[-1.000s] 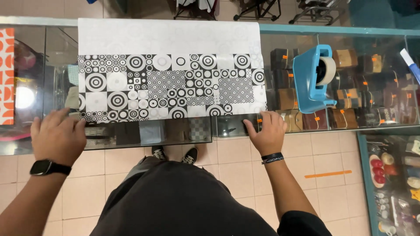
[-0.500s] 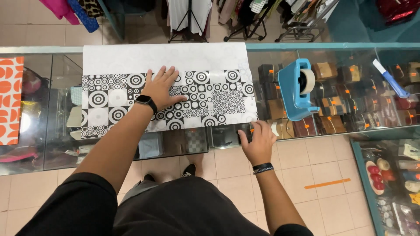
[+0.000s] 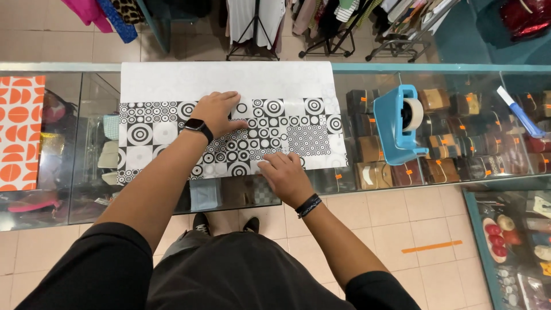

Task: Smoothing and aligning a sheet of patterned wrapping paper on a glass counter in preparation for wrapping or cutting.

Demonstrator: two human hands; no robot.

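A large sheet of wrapping paper [image 3: 287, 86] lies flat on the glass counter [image 3: 367, 69]. Its near half shows black-and-white circles, its far half is plain white. My left hand [image 3: 217, 112] rests flat on the middle of the sheet, fingers spread, with a black watch on the wrist. At the sheet's near edge my right hand [image 3: 284, 175] presses down, fingers together, a dark band around its wrist. Neither hand grips anything.
A blue tape dispenser [image 3: 399, 123] stands on the counter right of the sheet. An orange-and-white patterned sheet [image 3: 20, 132] lies at the far left. A blue-and-white pen [image 3: 519, 112] lies at the right. Boxes fill the case below; clothes racks stand beyond the counter.
My left hand went from the counter's near left edge onto the middle of the sheet. My right hand slid left along the near edge onto the paper.
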